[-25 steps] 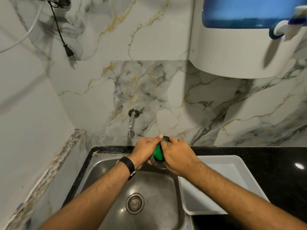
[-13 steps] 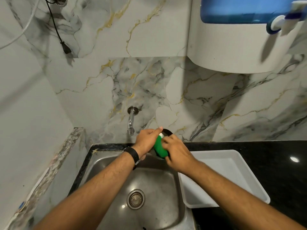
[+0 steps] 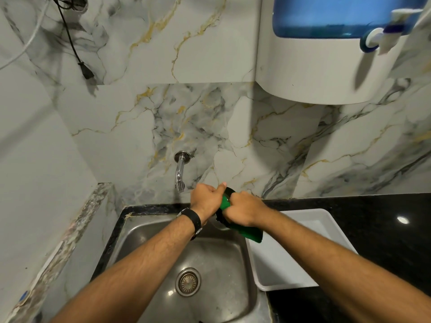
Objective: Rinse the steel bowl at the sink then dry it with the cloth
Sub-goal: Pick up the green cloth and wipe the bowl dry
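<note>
I hold a small steel bowl (image 3: 218,223) on its side above the back edge of the steel sink (image 3: 149,234). My left hand (image 3: 206,199) grips its rim, thumb on top. My right hand (image 3: 243,209) presses a green cloth (image 3: 247,231) against the bowl; one end of the cloth hangs below my wrist. Both hands hide most of the bowl, and only its dark rim and lower edge show.
A chrome tap (image 3: 180,172) sticks out of the marble wall just left of my hands, with no water running. A white tray (image 3: 303,250) sits on the black counter (image 3: 377,229) right of the sink. A white and blue water purifier (image 3: 326,54) hangs above.
My right hand has moved the cloth over the bowl, and a length of cloth now hangs below my right wrist. Both hands stay above the sink's back edge.
</note>
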Tool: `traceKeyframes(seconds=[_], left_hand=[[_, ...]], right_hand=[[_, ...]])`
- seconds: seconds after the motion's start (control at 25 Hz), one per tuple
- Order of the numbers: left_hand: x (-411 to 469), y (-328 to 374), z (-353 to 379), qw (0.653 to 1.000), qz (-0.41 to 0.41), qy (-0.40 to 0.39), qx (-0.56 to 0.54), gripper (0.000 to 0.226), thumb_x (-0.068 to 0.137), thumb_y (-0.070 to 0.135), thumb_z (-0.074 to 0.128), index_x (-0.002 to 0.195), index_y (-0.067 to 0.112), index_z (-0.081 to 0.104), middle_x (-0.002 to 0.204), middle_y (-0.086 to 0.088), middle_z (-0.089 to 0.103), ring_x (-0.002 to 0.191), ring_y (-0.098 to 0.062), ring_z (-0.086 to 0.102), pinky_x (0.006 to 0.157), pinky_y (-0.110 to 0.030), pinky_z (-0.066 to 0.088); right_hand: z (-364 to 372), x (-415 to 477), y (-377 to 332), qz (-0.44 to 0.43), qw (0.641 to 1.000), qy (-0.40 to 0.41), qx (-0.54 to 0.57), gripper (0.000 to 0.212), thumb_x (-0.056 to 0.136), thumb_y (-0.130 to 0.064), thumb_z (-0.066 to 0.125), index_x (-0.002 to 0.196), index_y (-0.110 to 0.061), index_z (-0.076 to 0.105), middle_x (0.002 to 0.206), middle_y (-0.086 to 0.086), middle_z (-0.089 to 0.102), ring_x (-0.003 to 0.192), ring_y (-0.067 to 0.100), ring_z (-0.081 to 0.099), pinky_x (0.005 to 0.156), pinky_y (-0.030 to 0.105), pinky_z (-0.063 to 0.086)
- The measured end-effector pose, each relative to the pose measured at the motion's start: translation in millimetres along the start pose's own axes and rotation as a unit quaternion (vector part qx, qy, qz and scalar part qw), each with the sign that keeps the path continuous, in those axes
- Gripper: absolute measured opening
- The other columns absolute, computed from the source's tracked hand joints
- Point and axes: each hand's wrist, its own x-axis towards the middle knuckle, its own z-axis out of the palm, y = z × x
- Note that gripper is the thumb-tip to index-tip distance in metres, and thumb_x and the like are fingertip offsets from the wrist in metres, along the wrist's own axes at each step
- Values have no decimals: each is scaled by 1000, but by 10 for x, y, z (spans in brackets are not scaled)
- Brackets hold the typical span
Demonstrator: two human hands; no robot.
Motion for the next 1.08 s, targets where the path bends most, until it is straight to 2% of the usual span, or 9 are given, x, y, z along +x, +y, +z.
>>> traceKeyframes(seconds=[0.16,0.28,0.36,0.44,0.52,0.64,0.8,0.92,1.08], left_hand=[[-41,-101,79,999,-14,0,-45,70,93,51,77,42,19,41,30,11,33,29,-7,35,46,-26,30],[-56,-104,79,990,-58,-31,-121,66,96,72,59,58,19,62,59,1,70,58,-12,66,64,-33,54],[-49,-125,93,975,-99,-78,-182,78,99,81,40,76,15,77,92,-14,84,91,-28,79,89,-43,63],[-78,-143,97,972,-94,-86,-198,88,95,87,31,86,16,82,96,-13,85,96,-27,80,91,-41,64],[-100,-136,115,983,-66,-69,-155,96,92,91,28,81,12,81,85,-13,83,83,-25,77,79,-39,60],[-121,-37,134,995,-38,-15,-91,91,91,90,35,56,13,65,61,-5,71,62,-22,65,62,-33,50],[-83,-10,30,998,-4,43,-40,76,98,78,49,52,19,36,51,-1,43,55,-23,44,59,-36,38],[-5,-120,-73,999,-9,36,-31,72,103,74,42,54,22,31,52,3,36,52,-19,37,54,-32,29],[16,-249,-19,997,-15,3,-79,64,98,81,39,71,24,47,71,-1,52,69,-19,50,70,-33,43]], right_hand=[[96,1,166,91,913,-89,388,20,74,1,63,87,-1,78,84,18,80,83,32,75,78,35,59],[325,-5,135,51,875,-51,479,27,83,9,59,106,6,74,106,28,80,98,38,77,98,49,60],[369,31,90,-17,948,50,313,24,87,6,59,107,3,73,109,26,76,103,41,72,100,56,60],[327,36,66,-77,991,111,-16,34,91,-7,65,124,-5,72,123,18,69,114,37,62,100,51,55],[261,-21,74,-94,937,172,-290,36,95,-22,68,129,-12,71,125,11,65,116,32,56,96,47,50],[164,-75,90,-87,911,149,-374,31,96,-37,63,111,-14,77,110,11,71,108,33,62,91,45,49],[-47,-89,357,-2,998,11,68,21,94,-36,71,80,-21,72,87,4,76,97,30,78,80,35,60],[-45,-152,509,16,924,-10,383,33,95,-44,80,109,-15,83,105,2,87,105,18,83,99,35,63],[113,-121,576,71,776,-4,627,65,91,-61,77,119,-2,79,112,19,84,102,31,84,81,36,68]])
